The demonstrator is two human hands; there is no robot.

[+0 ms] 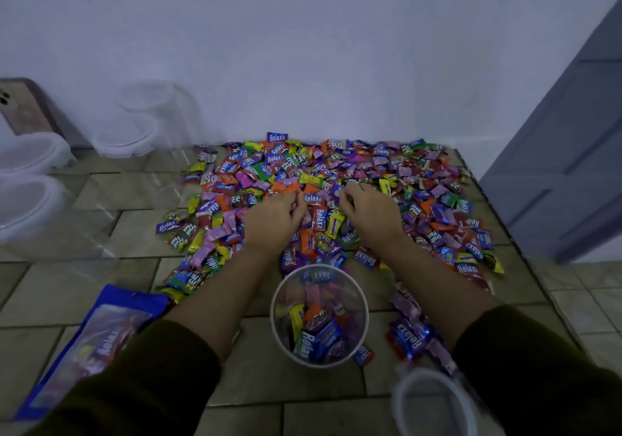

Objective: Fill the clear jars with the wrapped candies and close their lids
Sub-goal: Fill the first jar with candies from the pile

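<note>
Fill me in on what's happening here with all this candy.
A person's left hand and right hand both grip wrapped candies from the pile spread on the tiled floor. The clear jar standing open between the forearms is partly filled. Other jars sit at the left by the wall.

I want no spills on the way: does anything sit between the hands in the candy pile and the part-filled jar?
Nothing visible does. The left hand and right hand grip candies in the pile; the jar stands lidless between the forearms, nearer the person, its mouth clear.
</note>
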